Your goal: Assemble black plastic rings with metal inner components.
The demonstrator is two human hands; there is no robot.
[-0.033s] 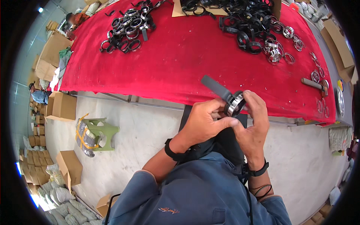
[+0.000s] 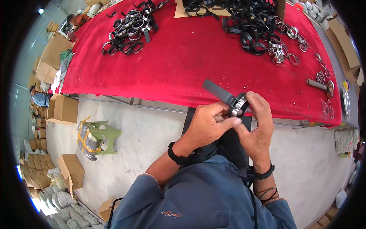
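Both hands hold a black ring with a silver metal band (image 2: 239,105) just off the table's near edge. A flat dark-grey arm sticks out from it toward the upper left. My left hand (image 2: 207,124) grips the ring's left side, its fingers partly hidden behind it. At the lower rim the thumbs of both hands come close together. My right hand (image 2: 257,128) curls round the right side, fingertips at the ring's upper edge. Further back on the red cloth (image 2: 171,65) lie a heap of silver-and-black rings (image 2: 133,28) at left and a pile of black rings (image 2: 253,32) at right.
Loose silver rings (image 2: 279,56) and a hammer (image 2: 319,84) lie on the table's right side. An open carton (image 2: 282,10) with black parts stands at the back. Left on the floor are a green stool (image 2: 108,137), a taped bundle and cardboard boxes (image 2: 63,108). Two people are far left.
The ring has turned slightly in my hands, its flat arm tipping a little further left and down. Both hands keep their hold with barely any shift.
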